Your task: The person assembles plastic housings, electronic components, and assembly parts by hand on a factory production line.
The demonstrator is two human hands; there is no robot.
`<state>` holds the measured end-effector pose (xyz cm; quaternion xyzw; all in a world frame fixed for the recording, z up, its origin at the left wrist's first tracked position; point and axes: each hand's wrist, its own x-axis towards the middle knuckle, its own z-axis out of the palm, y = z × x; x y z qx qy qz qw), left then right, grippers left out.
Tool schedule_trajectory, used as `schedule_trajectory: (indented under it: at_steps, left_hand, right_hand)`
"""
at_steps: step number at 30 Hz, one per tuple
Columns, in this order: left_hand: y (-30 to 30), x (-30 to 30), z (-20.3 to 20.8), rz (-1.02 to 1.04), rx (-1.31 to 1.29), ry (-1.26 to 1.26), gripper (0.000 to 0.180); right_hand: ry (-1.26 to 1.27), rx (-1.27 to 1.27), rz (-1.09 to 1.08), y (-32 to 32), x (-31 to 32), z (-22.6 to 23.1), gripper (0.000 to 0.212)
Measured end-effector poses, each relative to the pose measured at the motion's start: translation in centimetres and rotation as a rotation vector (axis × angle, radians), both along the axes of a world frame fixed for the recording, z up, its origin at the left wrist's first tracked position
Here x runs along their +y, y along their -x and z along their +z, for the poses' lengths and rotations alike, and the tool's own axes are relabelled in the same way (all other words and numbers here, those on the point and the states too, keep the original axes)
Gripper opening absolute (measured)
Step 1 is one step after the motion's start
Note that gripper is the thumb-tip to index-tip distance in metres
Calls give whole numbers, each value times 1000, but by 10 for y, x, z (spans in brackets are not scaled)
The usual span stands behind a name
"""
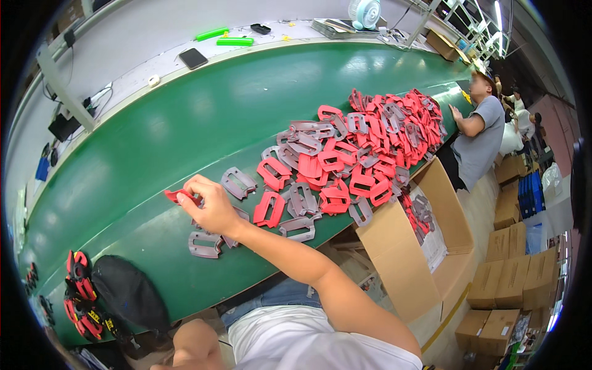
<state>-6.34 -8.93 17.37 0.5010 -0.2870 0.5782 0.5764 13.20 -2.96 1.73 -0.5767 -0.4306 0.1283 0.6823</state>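
My right hand (208, 205) reaches across the green table and pinches a red plastic part (180, 196) at its left side, fingers closed on it. Beneath and beside that hand lie several grey slotted plastic frames (205, 245), and another grey frame (238, 182) sits just beyond the wrist. To the right spreads a large heap of red frames (333, 161) mixed with grey ones. At the lower edge my left arm (196, 342) is bent; its hand is cut off by the picture's edge.
An open cardboard box (401, 253) holding more parts stands against the table's near edge. At the near left lie a black cloth bag (128, 290) and red-black assemblies (80, 277). A phone (193, 58) and a fan (365, 13) rest on the far ledge. A co-worker (481, 132) stands at the far right.
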Motion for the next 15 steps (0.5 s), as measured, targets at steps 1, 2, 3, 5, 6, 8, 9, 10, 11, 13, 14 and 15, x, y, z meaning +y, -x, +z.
schedule_trajectory:
  at_steps: [1,2,3,5,6,8,9,10,11,13,14,15]
  left_hand:
    - [1,0,0,13,4,-2,39]
    - [1,0,0,48,-1,90,38]
    - [2,0,0,82,-6,183,37]
    - [7,-4,-1,100,-15,232,37]
    - [22,-5,-7,64,45,153,37]
    - [6,-8,2,96,68,92,36]
    - [4,-5,3,99,69,96,36]
    - [1,0,3,51,36,101,37]
    - [1,3,2,3,3,106,38]
    - [11,-2,6,45,117,60,39]
    - [11,-3,6,56,115,84,38]
    - [10,-4,6,67,114,108,37]
  right_hand:
    - [-2,4,13,2,2,0,19]
    - [0,15,25,4,3,-1,19]
    - [2,26,36,6,5,-2,19]
    - [4,18,25,4,4,-3,19]
    - [5,13,21,3,3,-3,19]
    - [13,4,24,2,3,-2,19]
    - [18,-5,25,3,3,-1,19]
    - [18,-5,24,3,3,0,19]
    - [7,18,25,4,3,1,19]
    - [-4,42,30,4,3,2,19]
    - [7,32,28,3,2,2,19]
    - [17,21,25,3,1,2,19]
